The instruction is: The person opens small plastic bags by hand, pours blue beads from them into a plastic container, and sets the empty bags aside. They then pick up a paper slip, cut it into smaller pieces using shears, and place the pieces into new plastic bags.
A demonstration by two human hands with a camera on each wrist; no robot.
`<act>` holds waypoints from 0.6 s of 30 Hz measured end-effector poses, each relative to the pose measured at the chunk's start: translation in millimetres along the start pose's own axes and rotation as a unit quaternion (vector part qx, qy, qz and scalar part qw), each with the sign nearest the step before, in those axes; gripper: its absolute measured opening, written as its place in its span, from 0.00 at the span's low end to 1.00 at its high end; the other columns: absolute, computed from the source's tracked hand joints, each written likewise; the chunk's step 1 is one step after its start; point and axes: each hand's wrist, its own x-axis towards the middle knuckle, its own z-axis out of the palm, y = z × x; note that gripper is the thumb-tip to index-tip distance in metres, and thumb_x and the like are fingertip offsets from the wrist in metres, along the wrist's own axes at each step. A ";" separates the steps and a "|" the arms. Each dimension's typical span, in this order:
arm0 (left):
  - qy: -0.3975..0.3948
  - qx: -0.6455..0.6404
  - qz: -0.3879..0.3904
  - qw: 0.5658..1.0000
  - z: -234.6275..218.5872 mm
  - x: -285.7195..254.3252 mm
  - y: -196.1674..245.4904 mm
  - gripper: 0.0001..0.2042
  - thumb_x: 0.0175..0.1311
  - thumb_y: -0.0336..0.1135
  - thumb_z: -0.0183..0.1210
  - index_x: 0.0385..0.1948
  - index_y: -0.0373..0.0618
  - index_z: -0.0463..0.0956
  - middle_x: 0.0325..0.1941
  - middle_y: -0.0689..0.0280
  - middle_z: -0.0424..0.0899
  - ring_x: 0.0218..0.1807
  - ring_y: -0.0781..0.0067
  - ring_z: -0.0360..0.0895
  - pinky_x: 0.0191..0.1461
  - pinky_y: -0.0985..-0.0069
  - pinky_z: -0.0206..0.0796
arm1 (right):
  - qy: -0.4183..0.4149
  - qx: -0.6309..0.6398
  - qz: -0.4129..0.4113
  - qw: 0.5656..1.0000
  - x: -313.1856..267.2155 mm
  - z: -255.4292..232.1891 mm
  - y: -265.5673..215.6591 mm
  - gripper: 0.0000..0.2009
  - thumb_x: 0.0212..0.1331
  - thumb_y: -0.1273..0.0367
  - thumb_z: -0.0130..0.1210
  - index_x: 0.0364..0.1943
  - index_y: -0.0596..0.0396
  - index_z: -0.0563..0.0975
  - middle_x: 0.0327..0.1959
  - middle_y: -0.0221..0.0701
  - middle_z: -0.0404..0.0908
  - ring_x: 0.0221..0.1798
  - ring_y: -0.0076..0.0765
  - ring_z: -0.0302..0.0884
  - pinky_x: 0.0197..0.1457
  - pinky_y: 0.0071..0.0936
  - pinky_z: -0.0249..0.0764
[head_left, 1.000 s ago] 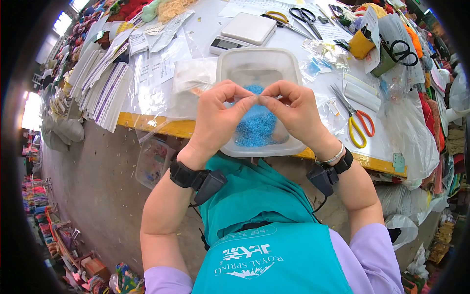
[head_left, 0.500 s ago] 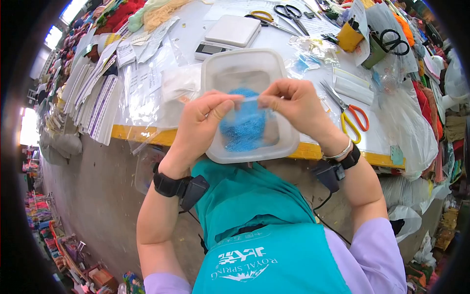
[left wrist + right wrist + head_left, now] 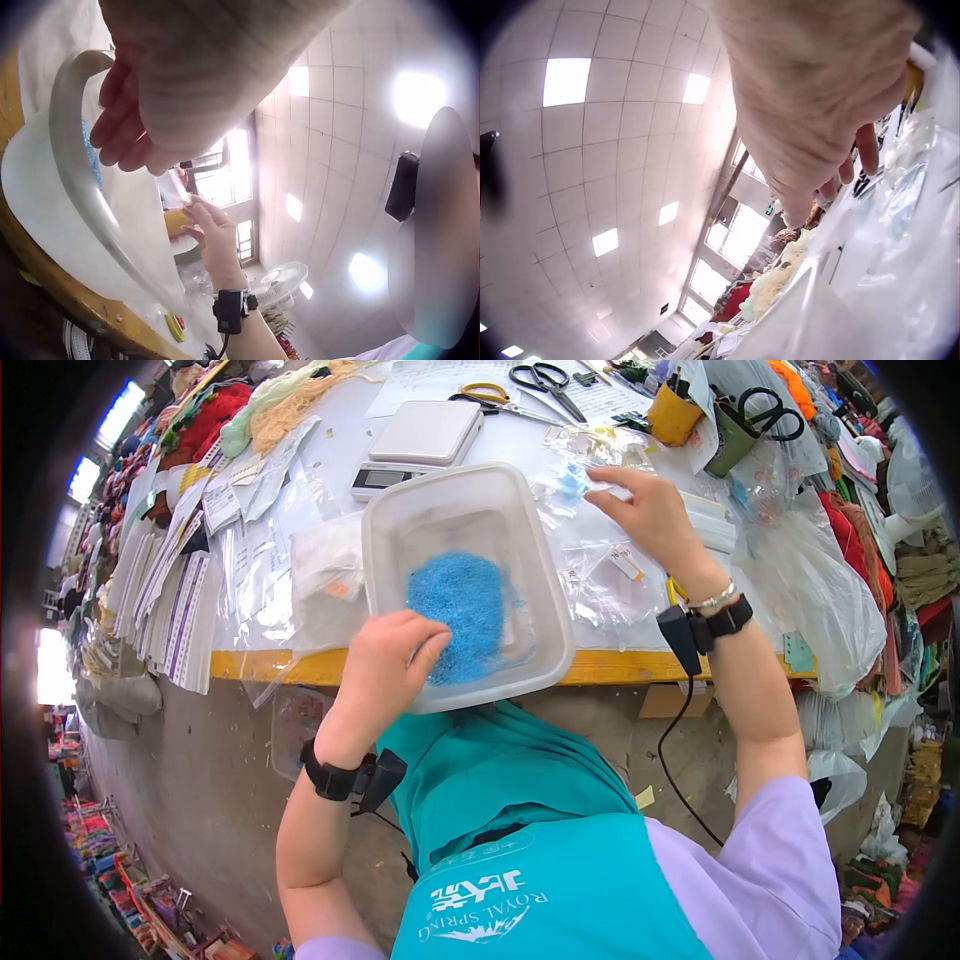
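Note:
A translucent plastic bin (image 3: 385,530) stands at the table's front edge with a heap of tiny blue beads (image 3: 455,595) in it. My left hand (image 3: 385,660) is at the bin's near left side, over the edge of the heap. Its fingers are loosely curled, thumb near the index finger, with nothing visible between them; in the left wrist view the fingers (image 3: 120,135) hang inside the rim. My right hand (image 3: 650,515) is to the right of the bin, thumb and index finger apart, fingertips close over a clear bag with light blue contents (image 3: 572,480).
Behind the bin stands a digital scale (image 3: 425,435). Scissors (image 3: 548,385) and cups (image 3: 675,415) are at the back right. Clear bags (image 3: 600,575) lie right of the bin, paper strips (image 3: 180,600) at the left. The table's yellow edge (image 3: 600,665) runs along the front.
My hands, earlier together pinching something small and clear over the bin, have parted. The left came down toward the beads; the right moved out right to the bags. The head view shifted.

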 end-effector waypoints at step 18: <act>0.016 -0.009 0.022 1.000 -6.5 -4.1 20.6 0.06 0.67 0.29 0.61 0.36 0.37 0.84 0.34 0.56 0.84 0.38 0.53 0.80 0.44 0.65 0.71 | -0.047 -0.208 0.161 0.964 -81.9 -26.7 19.1 0.07 0.62 0.65 0.59 0.37 0.48 0.87 0.35 0.39 0.87 0.38 0.51 0.84 0.41 0.41 0.78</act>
